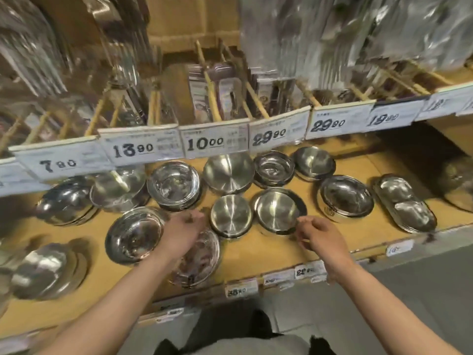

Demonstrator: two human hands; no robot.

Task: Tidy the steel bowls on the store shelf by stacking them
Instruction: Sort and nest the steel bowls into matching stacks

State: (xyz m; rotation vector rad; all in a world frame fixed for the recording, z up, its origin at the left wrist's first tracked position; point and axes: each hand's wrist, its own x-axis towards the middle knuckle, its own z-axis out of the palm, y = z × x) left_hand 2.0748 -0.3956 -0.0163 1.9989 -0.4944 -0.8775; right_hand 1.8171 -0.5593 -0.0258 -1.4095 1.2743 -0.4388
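Many shiny steel bowls (231, 216) sat spread out on the brown shelf (245, 254), some alone and some already in little piles, under a row of white price tags (213, 144). The left hand (183, 233) was low over a bowl pile (199, 260) at the front of the shelf, with its fingers bent, but the blur hid whether it held anything. The right hand (318, 237) was at the near rim of a wide bowl (277, 211), and its fingers looked pinched on that rim, next to the small bowl in the middle.
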